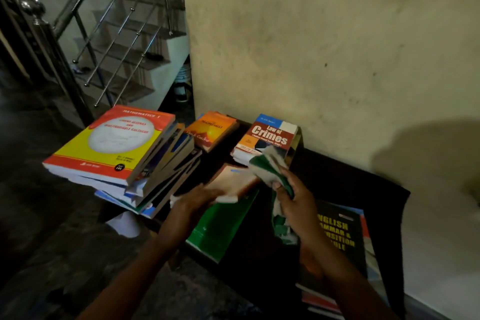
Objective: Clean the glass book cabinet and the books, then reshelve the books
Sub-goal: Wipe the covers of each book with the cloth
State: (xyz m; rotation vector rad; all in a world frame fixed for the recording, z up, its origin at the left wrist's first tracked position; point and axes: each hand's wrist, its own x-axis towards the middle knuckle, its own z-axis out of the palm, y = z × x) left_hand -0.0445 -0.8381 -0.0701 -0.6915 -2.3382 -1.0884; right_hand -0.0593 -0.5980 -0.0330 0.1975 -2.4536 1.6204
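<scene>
Right hand [293,205] gripping green cloth [265,163], dark book-strewn table [337,182], stained wall [311,47], steel-railed stairs [124,41]

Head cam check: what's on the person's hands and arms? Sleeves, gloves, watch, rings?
The left hand and the right hand wear no gloves. The left forearm and the right forearm are uncovered down to the frame's lower edge, so no sleeve shows. No watch or bracelet is visible on either wrist. Rings: cannot tell, since the left hand is motion-blurred and the light is dim.
</scene>
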